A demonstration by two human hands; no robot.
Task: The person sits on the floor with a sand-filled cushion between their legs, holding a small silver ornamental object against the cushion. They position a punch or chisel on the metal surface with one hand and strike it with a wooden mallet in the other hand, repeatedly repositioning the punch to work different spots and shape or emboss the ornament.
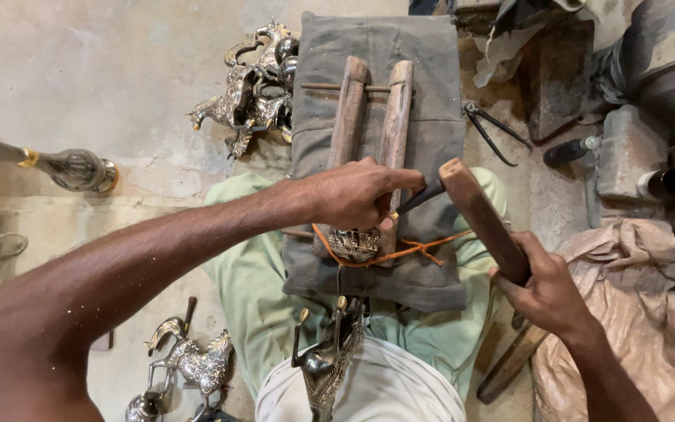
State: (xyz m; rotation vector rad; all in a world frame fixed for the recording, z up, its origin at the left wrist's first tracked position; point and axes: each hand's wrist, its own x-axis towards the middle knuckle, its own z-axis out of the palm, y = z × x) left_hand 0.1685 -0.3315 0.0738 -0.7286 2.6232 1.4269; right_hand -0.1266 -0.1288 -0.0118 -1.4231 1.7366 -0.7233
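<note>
Two hands worked: left hand (pixel 357 195) pinched a chisel (pixel 419 199); right hand (pixel 544 289) gripped the heavy, stiff wooden mallet (pixel 482 219) low down.

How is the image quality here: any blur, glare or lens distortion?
Head view: soft, even daylight, no hard shadows. The left hand and wooden mallet in the right hand look sharp. Small glints on the brass horse figurine. Wide-angle stretching enlarges the near forearm at the lower left.
</note>
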